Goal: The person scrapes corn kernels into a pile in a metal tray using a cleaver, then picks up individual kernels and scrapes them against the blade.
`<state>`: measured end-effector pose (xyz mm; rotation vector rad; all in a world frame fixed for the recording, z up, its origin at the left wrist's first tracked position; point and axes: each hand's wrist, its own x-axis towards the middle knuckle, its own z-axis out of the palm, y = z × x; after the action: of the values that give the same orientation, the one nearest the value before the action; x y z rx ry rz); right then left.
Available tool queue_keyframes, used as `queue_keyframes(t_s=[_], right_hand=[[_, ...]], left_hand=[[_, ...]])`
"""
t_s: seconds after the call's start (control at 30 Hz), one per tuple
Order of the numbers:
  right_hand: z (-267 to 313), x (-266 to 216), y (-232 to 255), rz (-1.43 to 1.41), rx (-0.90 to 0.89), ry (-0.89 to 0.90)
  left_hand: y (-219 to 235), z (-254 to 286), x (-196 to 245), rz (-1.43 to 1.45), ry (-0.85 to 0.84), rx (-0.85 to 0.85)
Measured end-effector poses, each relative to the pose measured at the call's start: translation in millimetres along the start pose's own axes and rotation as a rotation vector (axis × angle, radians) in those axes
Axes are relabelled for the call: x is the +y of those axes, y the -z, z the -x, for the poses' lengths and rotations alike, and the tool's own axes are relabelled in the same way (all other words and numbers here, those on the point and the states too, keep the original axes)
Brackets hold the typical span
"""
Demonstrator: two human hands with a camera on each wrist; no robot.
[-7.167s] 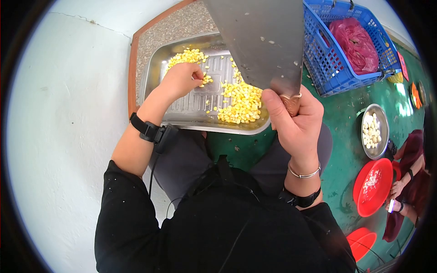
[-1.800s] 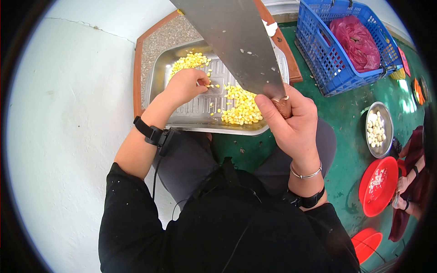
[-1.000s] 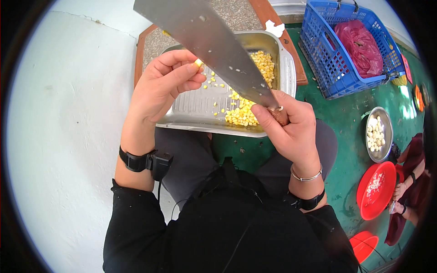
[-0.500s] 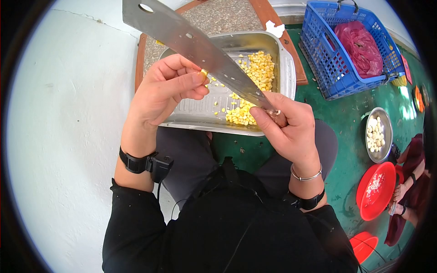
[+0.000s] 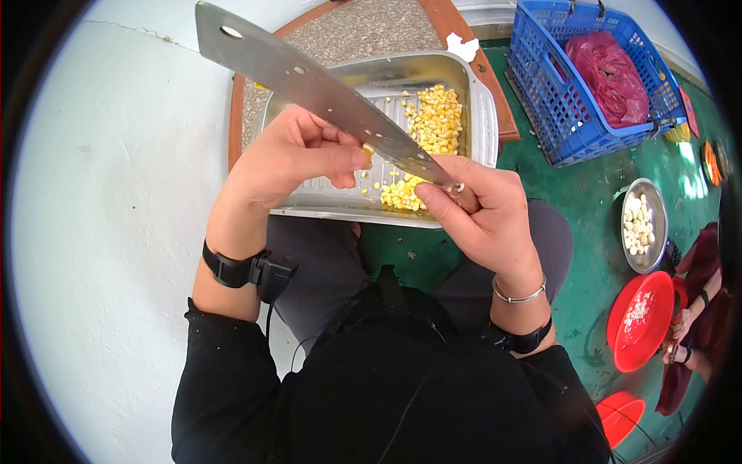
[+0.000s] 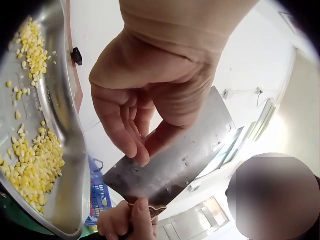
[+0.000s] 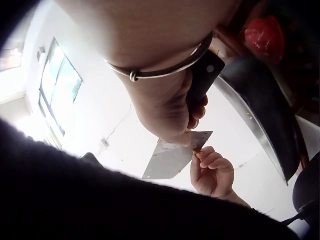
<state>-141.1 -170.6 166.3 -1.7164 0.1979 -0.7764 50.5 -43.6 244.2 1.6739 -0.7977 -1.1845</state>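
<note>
My right hand [image 5: 495, 216] grips the brown handle of a broad steel cleaver [image 5: 305, 87], its blade slanting up to the left over the tray and dotted with small bits. My left hand [image 5: 290, 158] pinches a small yellow corn kernel [image 5: 367, 149] between thumb and fingertips, right beside the blade. The left wrist view shows those fingertips overlapping the cleaver [image 6: 172, 172]. Below lies a rectangular metal tray [image 5: 485, 116] with loose corn kernels [image 5: 437, 120], heaped mostly along its right side. Part of the tray is hidden by the blade and left hand.
The tray sits on a wood-edged speckled stone top [image 5: 371, 29]. At right on the green floor stand a blue basket [image 5: 549, 127] with a pink bag, a steel bowl [image 5: 662, 209] of pale round pieces, and red basins [image 5: 649, 340]. Another person's hands [image 5: 680, 332] show there.
My left hand has risen from the tray with a kernel, then moved right along the blade toward the handle. The cleaver has tilted over to the left, its blade now seen more edge-on.
</note>
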Motion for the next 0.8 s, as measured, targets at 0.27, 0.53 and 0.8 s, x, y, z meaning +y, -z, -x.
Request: queue_keyframes(t_s=[0.27,0.53,0.8], right_hand=[[1,6,2,-0.044,0.162,-0.044],[2,9,3,-0.103,0.218,-0.122],[2,10,3,-0.105,0.235,-0.124]], left_hand=[[2,-27,-18,-0.239,-0.030,-0.082],[20,-54,-61,-1.011,-0.043,0.120],[55,-65,-95,-1.175,0.009,0.191]])
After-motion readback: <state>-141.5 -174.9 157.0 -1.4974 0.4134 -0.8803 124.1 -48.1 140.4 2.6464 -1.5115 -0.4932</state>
